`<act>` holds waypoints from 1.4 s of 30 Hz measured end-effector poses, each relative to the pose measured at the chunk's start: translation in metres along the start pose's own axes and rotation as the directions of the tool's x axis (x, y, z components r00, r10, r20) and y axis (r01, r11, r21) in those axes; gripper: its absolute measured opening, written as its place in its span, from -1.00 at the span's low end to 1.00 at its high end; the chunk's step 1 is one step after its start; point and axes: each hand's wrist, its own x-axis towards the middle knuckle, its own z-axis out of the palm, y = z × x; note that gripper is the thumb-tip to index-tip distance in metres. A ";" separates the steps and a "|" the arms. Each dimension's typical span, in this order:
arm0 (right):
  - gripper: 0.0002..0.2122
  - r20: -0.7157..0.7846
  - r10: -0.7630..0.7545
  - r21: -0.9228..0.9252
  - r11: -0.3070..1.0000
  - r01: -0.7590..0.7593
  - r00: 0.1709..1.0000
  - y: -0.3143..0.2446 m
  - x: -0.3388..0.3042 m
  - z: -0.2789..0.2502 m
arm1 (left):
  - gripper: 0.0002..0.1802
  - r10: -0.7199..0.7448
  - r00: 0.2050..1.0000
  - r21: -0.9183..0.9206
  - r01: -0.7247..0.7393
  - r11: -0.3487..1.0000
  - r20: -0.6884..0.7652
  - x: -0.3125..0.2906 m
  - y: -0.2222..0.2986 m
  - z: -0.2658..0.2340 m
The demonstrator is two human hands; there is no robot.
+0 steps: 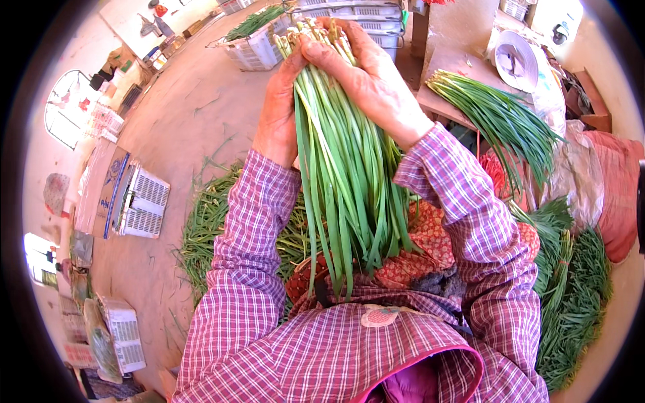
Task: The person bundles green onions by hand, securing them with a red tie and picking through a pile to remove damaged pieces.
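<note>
Both my hands are wrapped round a bunch of garlic chives [346,161], held up in front of me near its pale root ends. My left hand [279,107] grips the bunch from the left side. From the right, my right hand [366,74] closes over it, the thumb lying across the pale stems. The long green leaves hang down toward my lap, over a red patterned cloth [423,245]. A second bunch of chives [494,114] lies on a low table [447,67] to the right, its leaves drooping over the edge.
Loose chives [208,228] are heaped on the floor at my left. More green bunches [571,302] lie at my right. A white crate [255,50] with greens and stacked crates [356,13] stand ahead. Another white crate [144,201] sits left. A round white basin [516,60] leans by the table.
</note>
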 end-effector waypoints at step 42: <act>-0.93 0.177 0.074 -0.419 0.908 0.007 0.981 -0.001 -0.090 0.014 | -0.68 0.187 0.968 0.508 -0.077 0.858 -0.170 0.113 0.080 -0.094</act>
